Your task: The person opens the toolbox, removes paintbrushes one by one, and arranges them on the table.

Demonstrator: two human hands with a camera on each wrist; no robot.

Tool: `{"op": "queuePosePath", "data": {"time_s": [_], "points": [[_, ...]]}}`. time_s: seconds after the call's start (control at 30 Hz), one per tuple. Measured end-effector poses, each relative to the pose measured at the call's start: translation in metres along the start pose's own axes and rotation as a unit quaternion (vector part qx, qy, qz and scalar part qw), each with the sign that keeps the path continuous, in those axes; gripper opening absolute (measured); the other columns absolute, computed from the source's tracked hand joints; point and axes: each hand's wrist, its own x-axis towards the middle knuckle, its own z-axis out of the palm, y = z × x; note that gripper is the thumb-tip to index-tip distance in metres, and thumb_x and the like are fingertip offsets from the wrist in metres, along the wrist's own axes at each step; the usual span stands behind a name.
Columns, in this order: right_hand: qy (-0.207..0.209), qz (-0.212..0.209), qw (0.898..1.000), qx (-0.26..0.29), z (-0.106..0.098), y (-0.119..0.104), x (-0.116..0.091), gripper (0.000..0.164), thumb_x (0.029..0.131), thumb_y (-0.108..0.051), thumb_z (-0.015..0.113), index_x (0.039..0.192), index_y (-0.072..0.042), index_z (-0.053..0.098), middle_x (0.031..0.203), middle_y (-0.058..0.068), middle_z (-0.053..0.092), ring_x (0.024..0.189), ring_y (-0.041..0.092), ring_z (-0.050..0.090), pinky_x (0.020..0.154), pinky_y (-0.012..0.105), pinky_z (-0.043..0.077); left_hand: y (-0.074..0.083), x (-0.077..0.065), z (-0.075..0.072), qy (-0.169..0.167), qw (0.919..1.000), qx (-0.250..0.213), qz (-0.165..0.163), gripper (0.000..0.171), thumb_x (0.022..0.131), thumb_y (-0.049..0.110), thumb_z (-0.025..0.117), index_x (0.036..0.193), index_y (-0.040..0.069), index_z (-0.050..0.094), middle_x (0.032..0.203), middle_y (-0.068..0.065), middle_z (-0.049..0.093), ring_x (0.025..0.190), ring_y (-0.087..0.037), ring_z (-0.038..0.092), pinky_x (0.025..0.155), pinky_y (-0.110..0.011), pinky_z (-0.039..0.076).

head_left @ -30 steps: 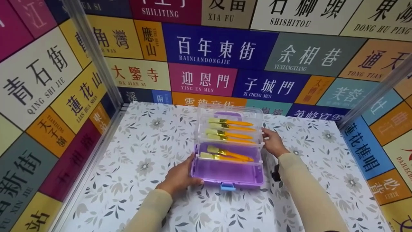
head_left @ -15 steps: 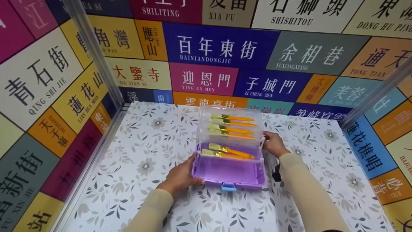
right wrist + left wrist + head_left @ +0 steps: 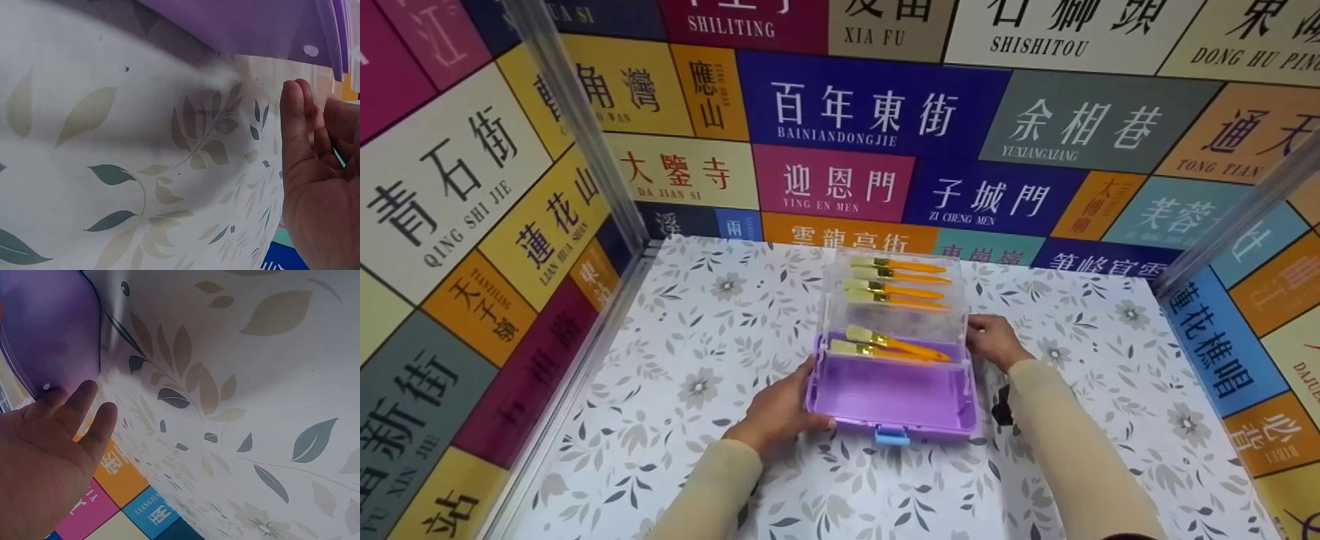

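1. The purple box lies on the patterned bench, lid up, its blue latch at the near edge; over the last second it has stayed put
2. The clear trays have shifted back, toward the wall, so more bare purple floor shows in front of them than a second ago
3. The six brushes have gone back with the trays, two at each of three levels, orange handles to the right; the lowest pair now sits farther from the latch
4. The left hand is in the same spot: fingers long and loosely spread along the box's left side, thumb by the near left corner, touching rather than gripping
5. The right hand is slightly lower in the head view than before, fingertips at the trays' right edge; fingers mostly extended, but whether thumb and forefinger pinch that edge, I cannot tell
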Motion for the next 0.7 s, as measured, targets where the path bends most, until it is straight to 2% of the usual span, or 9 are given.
{"op": "queuePosePath", "data": {"time_s": [0.23,0.43,0.57,0.7], "points": [[0.001,-0.002,1.000,-0.004,-0.001,0.002,-0.002,0.037,0.101,-0.011,0.056,0.135,0.004,0.059,0.123,0.025,0.064,0.085,0.013,0.063,0.072,0.025,0.054,0.001,-0.001,0.000,-0.004,1.0000,-0.008,-0.001,0.122,0.068,0.046,0.089,0.162,0.026,0.013,0.158,-0.001,0.036,0.138,-0.031,0.040,0.114,-0.050,0.030],[-0.010,0.004,1.000,-0.022,-0.003,0.001,-0.002,0.038,0.103,-0.008,0.048,0.139,0.002,0.056,0.121,0.025,0.065,0.088,0.016,0.064,0.074,0.028,0.055,0.003,-0.001,0.000,-0.013,0.9998,-0.004,-0.018,0.121,0.069,0.047,0.088,0.162,0.028,0.012,0.158,-0.002,0.035,0.139,-0.032,0.039,0.114,-0.051,0.029],[-0.019,0.008,0.998,-0.057,-0.003,-0.005,-0.005,0.042,0.101,-0.005,0.044,0.141,0.003,0.052,0.115,0.022,0.067,0.091,0.022,0.065,0.075,0.033,0.057,0.003,-0.001,-0.001,-0.015,0.9997,0.001,-0.021,0.121,0.070,0.047,0.088,0.162,0.028,0.011,0.159,-0.001,0.035,0.139,-0.031,0.038,0.115,-0.051,0.029],[-0.014,-0.005,0.995,-0.103,-0.008,-0.015,-0.012,0.045,0.097,-0.006,0.049,0.140,0.008,0.049,0.110,0.024,0.068,0.093,0.029,0.068,0.075,0.035,0.058,0.001,0.000,-0.002,-0.011,0.9998,0.013,-0.008,0.122,0.069,0.049,0.087,0.162,0.025,0.012,0.157,-0.004,0.038,0.137,-0.032,0.042,0.114,-0.049,0.031]]}}
